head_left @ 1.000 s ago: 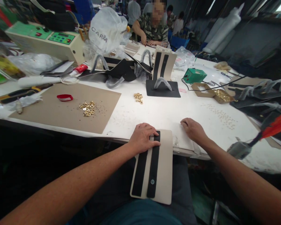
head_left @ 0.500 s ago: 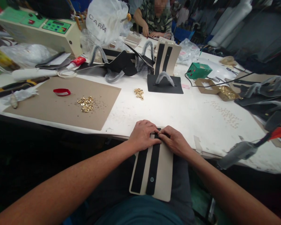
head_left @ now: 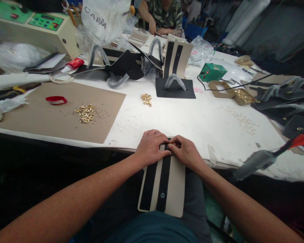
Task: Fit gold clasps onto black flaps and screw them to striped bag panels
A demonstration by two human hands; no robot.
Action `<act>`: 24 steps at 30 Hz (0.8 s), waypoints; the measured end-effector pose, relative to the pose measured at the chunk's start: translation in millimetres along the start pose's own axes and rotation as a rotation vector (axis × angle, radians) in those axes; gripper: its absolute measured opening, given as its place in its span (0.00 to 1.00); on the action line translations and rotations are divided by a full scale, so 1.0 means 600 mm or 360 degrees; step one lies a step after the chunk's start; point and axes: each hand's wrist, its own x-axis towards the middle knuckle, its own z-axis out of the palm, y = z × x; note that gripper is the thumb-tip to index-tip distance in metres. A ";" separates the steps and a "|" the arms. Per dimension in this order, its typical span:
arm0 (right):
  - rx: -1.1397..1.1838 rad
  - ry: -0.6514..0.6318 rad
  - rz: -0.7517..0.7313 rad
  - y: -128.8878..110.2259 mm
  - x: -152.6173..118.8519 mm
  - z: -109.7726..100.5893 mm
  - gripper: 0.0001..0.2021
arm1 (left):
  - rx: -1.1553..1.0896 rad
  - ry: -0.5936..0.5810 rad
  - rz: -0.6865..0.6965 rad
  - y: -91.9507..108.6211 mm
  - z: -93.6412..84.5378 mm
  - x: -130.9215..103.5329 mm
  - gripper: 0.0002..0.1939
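Note:
A beige panel with black strips (head_left: 176, 189) rests on my lap and leans its far end against the table edge. My left hand (head_left: 150, 147) is closed on the far end of this panel, thumb and fingers on either side of a strip. My right hand (head_left: 186, 152) pinches at that same strip, right beside the left fingertips. Whatever small piece lies between the right fingers is too hidden to make out. A small round metal washer (head_left: 162, 195) sits on the strip near the panel's lower end.
On the white table (head_left: 177, 118) lie gold rings (head_left: 146, 99), more gold pieces (head_left: 85, 113) on brown card (head_left: 101, 130), and a black panel with a wrapped handle (head_left: 176, 88). A green box (head_left: 212, 72) stands right. A grey tool (head_left: 255, 164) juts over the right edge. A co-worker (head_left: 164, 15) sits opposite.
The view has shifted slightly, so the table things appear further left. Both hands stay at the panel's far end, with the right fingers a little shifted on the strip.

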 end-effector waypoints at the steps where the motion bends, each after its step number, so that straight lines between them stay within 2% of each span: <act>1: 0.0007 -0.0007 0.0025 -0.003 0.001 -0.001 0.01 | 0.0002 0.0000 0.0011 0.001 -0.001 0.001 0.19; 6: -0.0058 -0.0028 -0.0005 -0.010 0.009 -0.005 0.03 | 0.0037 0.0014 0.0014 -0.002 -0.003 0.006 0.17; 15: -0.0010 0.0148 -0.0111 0.001 0.002 0.001 0.03 | 0.0103 0.0031 0.0081 -0.012 -0.001 0.011 0.17; 19: 0.0071 0.0168 -0.0166 -0.007 -0.010 -0.009 0.06 | 0.0109 0.0040 0.0093 -0.009 -0.002 0.012 0.17; 22: 0.0246 0.0353 -0.0215 -0.005 -0.053 -0.030 0.09 | 0.0085 0.0043 0.0080 -0.003 -0.004 0.011 0.16; 24: 0.0304 0.0656 -0.0175 0.014 -0.103 -0.052 0.11 | 0.0068 0.0039 0.0046 0.000 -0.004 0.010 0.17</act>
